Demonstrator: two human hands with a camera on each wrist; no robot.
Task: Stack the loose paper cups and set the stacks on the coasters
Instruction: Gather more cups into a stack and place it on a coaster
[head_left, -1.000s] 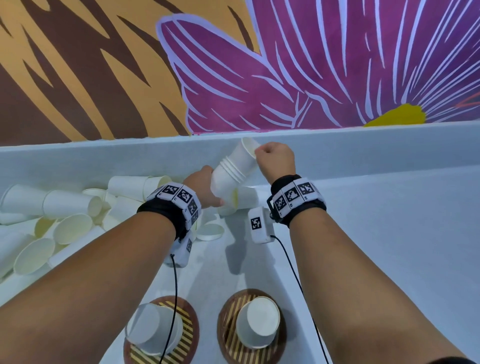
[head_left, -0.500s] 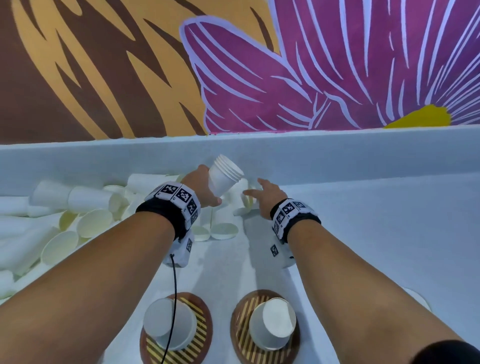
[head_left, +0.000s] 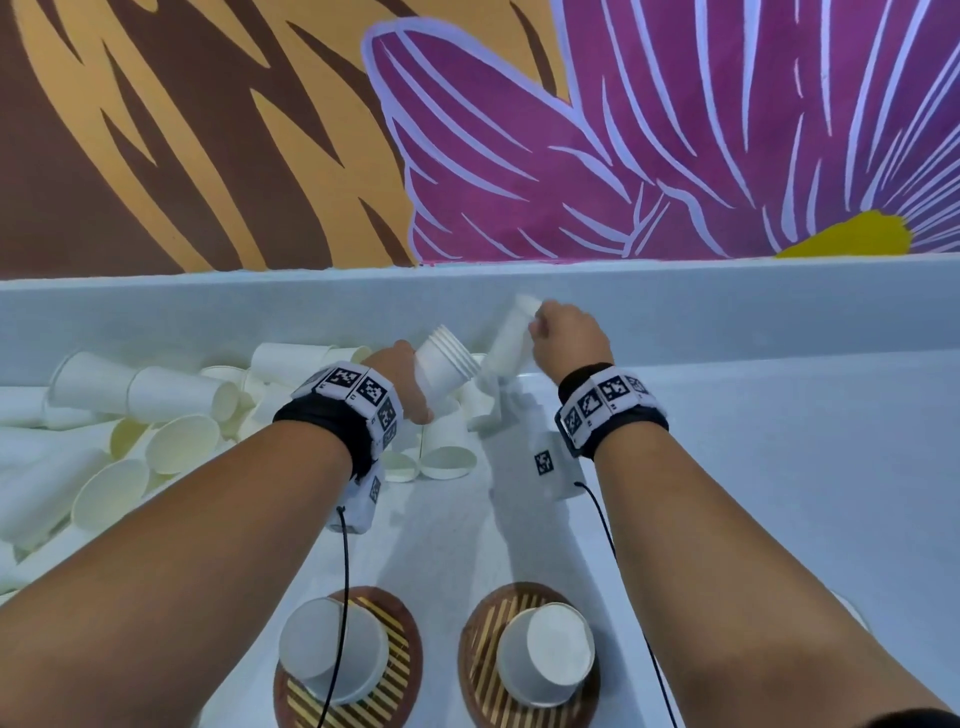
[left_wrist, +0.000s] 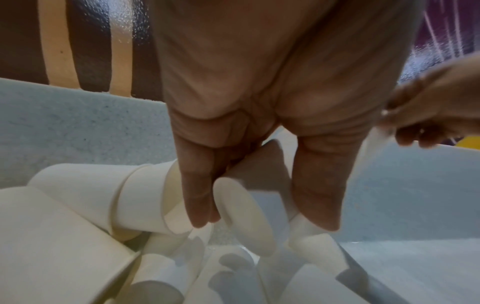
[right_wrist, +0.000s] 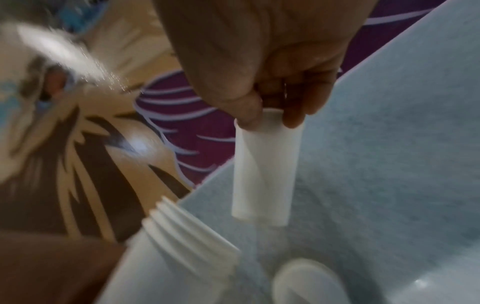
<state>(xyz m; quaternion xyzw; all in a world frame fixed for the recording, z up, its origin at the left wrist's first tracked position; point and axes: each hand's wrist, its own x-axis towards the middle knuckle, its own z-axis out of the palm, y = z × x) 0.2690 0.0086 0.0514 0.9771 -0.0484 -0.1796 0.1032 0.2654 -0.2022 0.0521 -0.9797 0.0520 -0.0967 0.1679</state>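
My left hand (head_left: 402, 376) grips a stack of several nested white paper cups (head_left: 441, 366), tilted with the rims up and to the right; in the left wrist view its base (left_wrist: 244, 214) shows between thumb and fingers. My right hand (head_left: 566, 335) pinches the rim of a single white cup (head_left: 511, 338), which hangs just right of and above the stack's mouth; the right wrist view shows that cup (right_wrist: 265, 170) above the stack's rims (right_wrist: 192, 236). Two striped brown coasters (head_left: 402, 712) (head_left: 480, 670) near me each carry an upturned cup stack (head_left: 332, 649) (head_left: 545, 657).
A heap of loose white cups (head_left: 156, 415) lies on the pale blue table (head_left: 779, 467) to the left and behind my hands. A low blue wall (head_left: 727, 306) edges the table's far side under a painted mural. The wrist cameras' cables hang over the coasters.
My right hand went down to the table, picked up a single cup and lifted it beside the stack's mouth. My left hand kept holding the stack in about the same place.
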